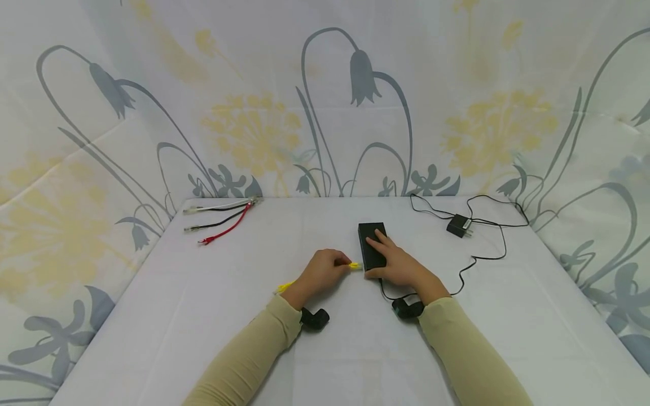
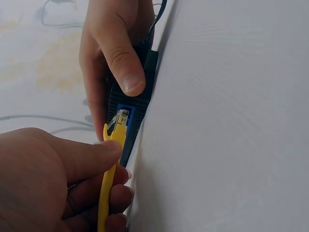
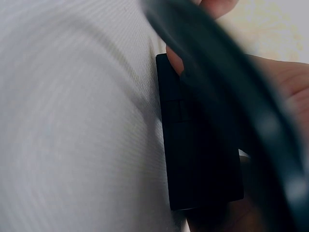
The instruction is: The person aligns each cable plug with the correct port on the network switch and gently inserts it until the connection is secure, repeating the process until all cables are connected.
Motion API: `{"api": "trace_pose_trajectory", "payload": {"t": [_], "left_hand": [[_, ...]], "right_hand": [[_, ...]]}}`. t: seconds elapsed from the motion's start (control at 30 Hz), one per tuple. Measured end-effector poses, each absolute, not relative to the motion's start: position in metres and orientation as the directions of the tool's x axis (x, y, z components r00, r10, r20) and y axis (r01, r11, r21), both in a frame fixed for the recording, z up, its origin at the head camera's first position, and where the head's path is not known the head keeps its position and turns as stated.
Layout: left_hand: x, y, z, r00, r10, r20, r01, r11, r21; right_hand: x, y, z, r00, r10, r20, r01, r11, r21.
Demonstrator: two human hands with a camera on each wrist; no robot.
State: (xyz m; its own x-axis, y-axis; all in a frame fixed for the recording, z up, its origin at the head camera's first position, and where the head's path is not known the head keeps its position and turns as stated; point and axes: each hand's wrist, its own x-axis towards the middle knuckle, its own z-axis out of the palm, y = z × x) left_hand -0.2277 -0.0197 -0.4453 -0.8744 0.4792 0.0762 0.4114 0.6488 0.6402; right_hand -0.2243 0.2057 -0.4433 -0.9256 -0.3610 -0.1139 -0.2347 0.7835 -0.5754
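My left hand (image 1: 322, 272) pinches a yellow network cable (image 1: 355, 265) just behind its clear plug (image 2: 121, 117). In the left wrist view, the plug's tip is right at a blue port (image 2: 131, 112) in the side of a ribbed black box (image 1: 370, 234). Over that box lies my right hand (image 1: 401, 266), gripping it with thumb on the near part and fingers spread across the top. A thin black cord leaves the box's near end. The rest of the yellow cable is partly hidden behind my left wrist. In the right wrist view, a blurred dark band covers part of the box.
Back left on the white-covered table (image 1: 228, 316) lie white, black and red cables (image 1: 225, 231), bunched at one end. A black power adapter (image 1: 459, 225) with its looped cord sits back right. Behind hangs a flower-patterned cloth (image 1: 335, 141).
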Motion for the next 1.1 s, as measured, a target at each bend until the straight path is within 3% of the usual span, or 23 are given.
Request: {"api": "trace_pose_trajectory", "payload": {"t": [1.1], "left_hand": [[-0.2268,-0.0144,-0.4491,-0.883,0.460,0.091,0.410,0.661,0.629]], "right_hand": [[-0.2252,0.2055,-0.4442,-0.929,-0.353,-0.116,-0.227,0.786,-0.576]]}}
